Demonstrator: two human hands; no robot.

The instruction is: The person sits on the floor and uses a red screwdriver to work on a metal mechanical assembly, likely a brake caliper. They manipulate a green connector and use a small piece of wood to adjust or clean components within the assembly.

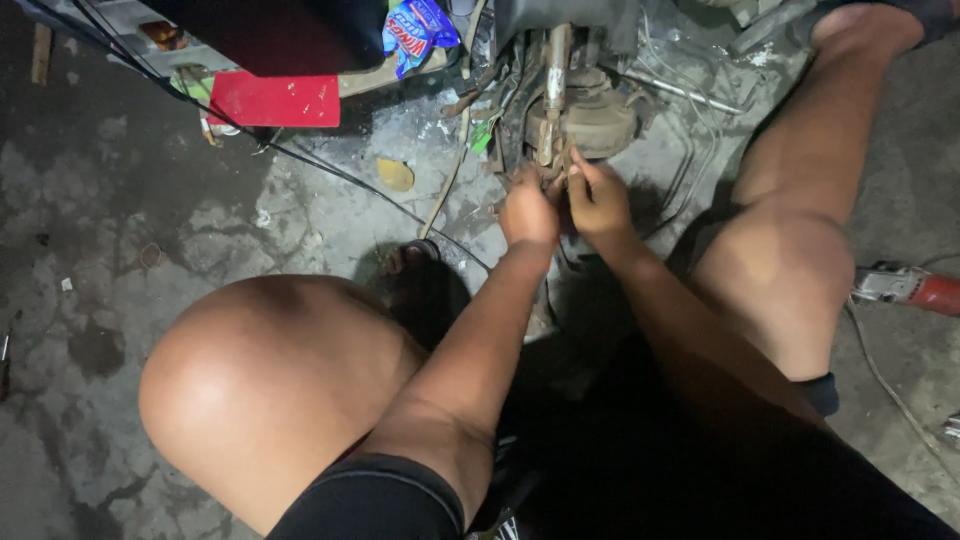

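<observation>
I squat on a concrete floor facing a rusty wheel hub and strut assembly [585,115] of a vehicle. My left hand [528,212] and my right hand [597,200] are side by side at the lower end of the rusty strut [552,90], fingers pinched around a small part there. What the fingers hold is too small and dark to tell. My bare knees frame the view on the left and right.
A red flat panel [275,100] lies at the back left. A blue snack wrapper [415,28] sits near the vehicle. Black cable [330,172] crosses the floor. A red and grey power tool [910,288] lies at the right. A yellowish disc [396,175] rests on the floor.
</observation>
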